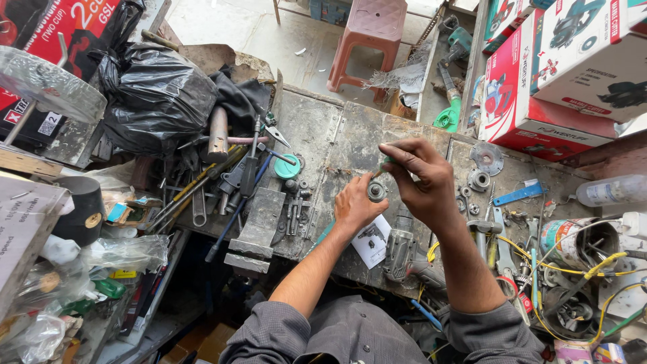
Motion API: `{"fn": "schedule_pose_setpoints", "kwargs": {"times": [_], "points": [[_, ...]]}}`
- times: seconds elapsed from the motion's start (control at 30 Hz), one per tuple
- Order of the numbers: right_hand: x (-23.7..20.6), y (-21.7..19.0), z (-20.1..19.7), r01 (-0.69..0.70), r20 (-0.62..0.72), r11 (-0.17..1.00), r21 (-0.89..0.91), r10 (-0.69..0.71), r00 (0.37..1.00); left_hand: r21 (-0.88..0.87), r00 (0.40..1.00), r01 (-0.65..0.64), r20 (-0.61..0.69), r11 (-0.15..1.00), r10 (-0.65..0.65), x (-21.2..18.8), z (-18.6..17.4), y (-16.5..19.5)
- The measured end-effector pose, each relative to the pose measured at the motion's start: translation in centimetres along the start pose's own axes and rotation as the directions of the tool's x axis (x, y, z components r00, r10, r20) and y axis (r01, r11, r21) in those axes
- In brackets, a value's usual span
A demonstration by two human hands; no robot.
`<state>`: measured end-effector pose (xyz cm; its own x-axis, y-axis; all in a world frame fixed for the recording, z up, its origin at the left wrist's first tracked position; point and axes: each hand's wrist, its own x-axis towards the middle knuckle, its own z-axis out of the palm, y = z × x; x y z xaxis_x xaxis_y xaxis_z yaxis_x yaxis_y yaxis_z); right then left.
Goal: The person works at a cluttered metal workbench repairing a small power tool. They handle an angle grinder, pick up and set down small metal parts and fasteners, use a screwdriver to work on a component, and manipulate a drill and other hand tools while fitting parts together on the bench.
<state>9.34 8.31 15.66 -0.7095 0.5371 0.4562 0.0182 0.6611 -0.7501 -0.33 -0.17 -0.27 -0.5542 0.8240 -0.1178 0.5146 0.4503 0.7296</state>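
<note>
My left hand [355, 204] holds a small round grey metal part [376, 191], like a bearing or gear, over the worn metal workbench [337, 135]. My right hand [421, 178] is above and to the right of it, fingers pinched on a thin green-handled tool [385, 162] whose tip points down at the part. Both hands are at the middle of the bench, above a white paper leaflet [373, 243] and a grey power tool body [402, 253].
A heap of wrenches, screwdrivers and a hammer [217, 132] lies to the left near a black plastic bag [155, 94]. Metal discs [486, 158], a blue wrench [517, 194], a can [573, 239] and yellow wires [593, 269] crowd the right. Boxed tools [559, 74] stand on the right. A pink stool [367, 40] is beyond.
</note>
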Motion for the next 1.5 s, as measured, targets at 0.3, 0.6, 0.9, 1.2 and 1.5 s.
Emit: {"fn": "schedule_pose_setpoints", "kwargs": {"times": [0.3,0.6,0.9,1.2,1.5], "points": [[-0.16,-0.05,0.26,0.012,-0.053,0.994,0.113,-0.006,0.999,-0.003,1.000,-0.014,-0.005,1.000,0.014,0.07,0.12,-0.08],[-0.12,-0.18,0.27,-0.011,-0.078,0.985,-0.174,-0.002,0.997,0.005,0.999,-0.027,-0.020,1.000,0.028,0.03,-0.14,0.13],[-0.01,-0.15,0.51,-0.055,-0.082,0.980,-0.189,0.040,0.996,0.016,1.000,-0.026,-0.004,1.000,0.026,-0.04,-0.09,0.09],[-0.33,-0.30,0.44,0.005,-0.048,1.000,0.001,-0.005,0.999,0.007,1.000,-0.002,0.015,1.000,0.002,-0.04,-0.19,0.15],[-0.25,-0.48,0.35,0.019,-0.069,0.997,0.076,-0.014,0.998,0.010,1.000,-0.012,-0.008,1.000,0.012,-0.05,-0.14,0.13]]}}
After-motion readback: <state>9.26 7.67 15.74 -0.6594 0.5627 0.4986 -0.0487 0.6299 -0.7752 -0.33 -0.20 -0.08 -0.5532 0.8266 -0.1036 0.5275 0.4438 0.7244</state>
